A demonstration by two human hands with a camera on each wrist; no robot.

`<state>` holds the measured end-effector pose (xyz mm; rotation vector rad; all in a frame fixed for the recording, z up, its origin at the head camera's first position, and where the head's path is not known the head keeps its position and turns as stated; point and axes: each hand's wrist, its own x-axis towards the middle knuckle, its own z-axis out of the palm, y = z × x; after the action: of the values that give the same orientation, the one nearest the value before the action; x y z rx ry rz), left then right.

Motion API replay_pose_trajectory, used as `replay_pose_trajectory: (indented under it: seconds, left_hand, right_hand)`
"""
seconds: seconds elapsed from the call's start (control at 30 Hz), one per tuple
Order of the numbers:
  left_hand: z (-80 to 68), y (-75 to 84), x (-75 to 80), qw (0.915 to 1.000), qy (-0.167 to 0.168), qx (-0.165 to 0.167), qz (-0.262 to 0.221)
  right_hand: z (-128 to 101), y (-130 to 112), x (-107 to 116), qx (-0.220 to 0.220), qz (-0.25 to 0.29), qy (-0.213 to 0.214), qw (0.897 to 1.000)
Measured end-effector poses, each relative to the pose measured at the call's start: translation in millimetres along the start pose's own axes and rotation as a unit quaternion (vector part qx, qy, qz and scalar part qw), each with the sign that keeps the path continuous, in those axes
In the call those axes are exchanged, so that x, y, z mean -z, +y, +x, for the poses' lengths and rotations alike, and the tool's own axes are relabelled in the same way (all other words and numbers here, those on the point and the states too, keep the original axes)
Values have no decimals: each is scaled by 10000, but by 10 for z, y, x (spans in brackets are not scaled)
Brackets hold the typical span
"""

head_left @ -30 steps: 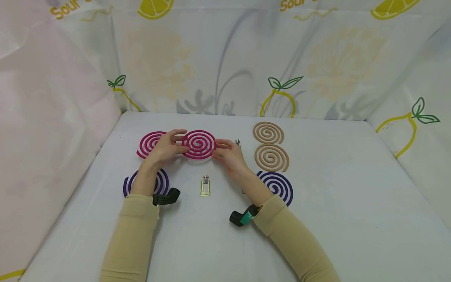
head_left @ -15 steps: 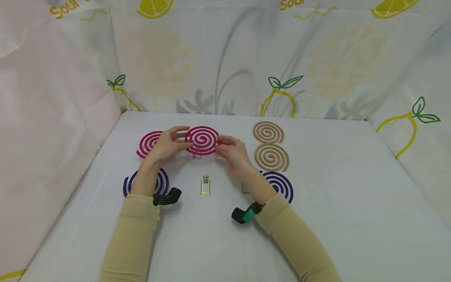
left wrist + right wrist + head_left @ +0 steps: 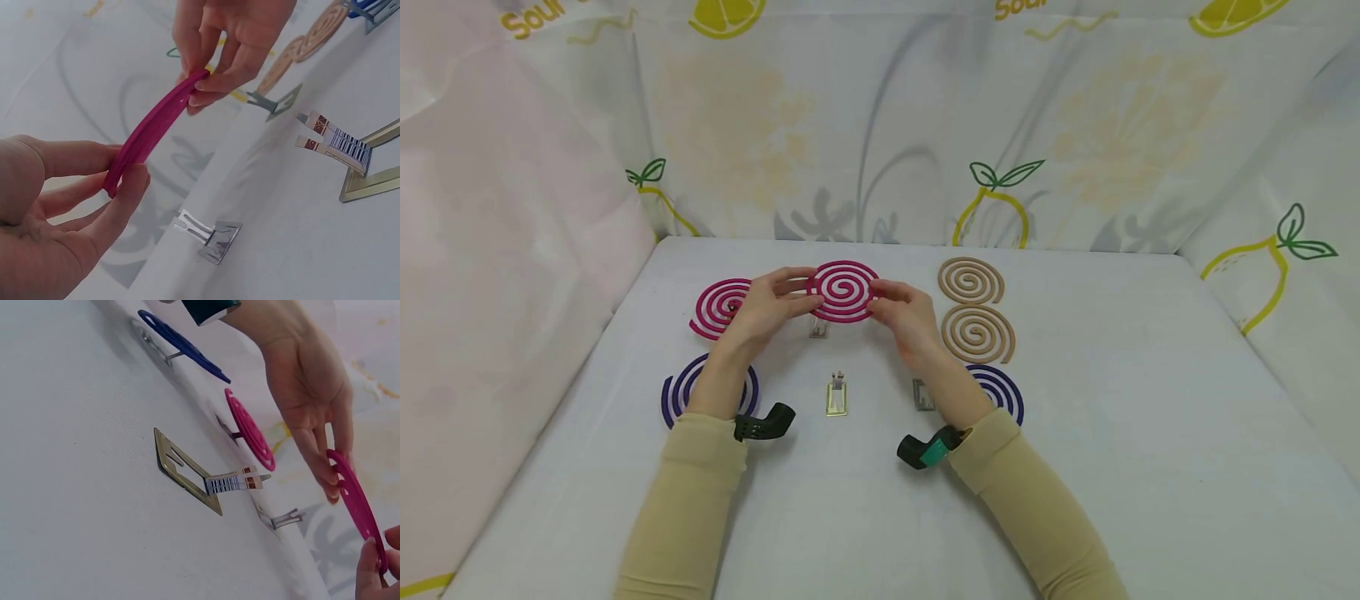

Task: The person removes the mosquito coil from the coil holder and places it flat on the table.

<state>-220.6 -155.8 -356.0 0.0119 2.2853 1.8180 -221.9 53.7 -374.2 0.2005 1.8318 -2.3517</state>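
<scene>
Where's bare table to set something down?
Widest: the table right of the tan coils and right blue coil, out to its right edge. Smaller: between the sleeves, nearer than the brass stand. Crowded: around the left hand and held pink coil, with the silver stand, left pink coil and left blue coil nearby.

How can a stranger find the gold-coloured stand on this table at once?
On the white table, start at the pink spiral that the left hand and the right hand hold up. Below it in the head view is the gold-coloured stand, a small flat frame with prongs rising from it. It carries no spiral, and its gold colour sets it apart from the silver-grey stands nearby.
</scene>
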Motion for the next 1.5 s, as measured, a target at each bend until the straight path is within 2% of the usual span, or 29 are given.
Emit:
replay_pose_trajectory:
  seconds: [0.2, 0.3, 0.47, 0.67, 0.8, 0.93, 1.13, 1.27, 1.5]
  left_hand:
    - [11, 1, -51, 9999, -23, -11, -131]
    - [8, 11, -88, 9999, 22, -28, -136]
    - [1, 41, -162, 9992, 81, -199, -324]
    - [-9, 82, -295, 9962, 322, -424, -686]
    - [9, 93, -434, 9916, 436, -520, -1100]
    - [59, 131, -602, 9857, 481, -578, -1510]
    - [134, 182, -850, 9830, 505, -596, -1660]
    - [183, 197, -1006, 9797, 548, -637, -1819]
    - [323, 204, -1357, 9688, 856, -671, -2229]
  right_hand:
    - [32, -48, 49, 64, -92, 130, 9999]
    - [64, -63, 82, 143, 28, 125, 9998]
    - [93, -107, 145, 282, 206, 80, 9994]
    - [118, -192, 271, 371, 80, -106, 9992]
    - [144, -281, 417, 456, -157, -226, 9986]
    - [158, -376, 579, 479, -533, -155, 9973]
    - [144, -424, 820, 531, -904, 11, 9945]
    - [132, -427, 961, 489, -919, 61, 9945]
    - [142, -472, 1224, 535, -829, 224, 9949]
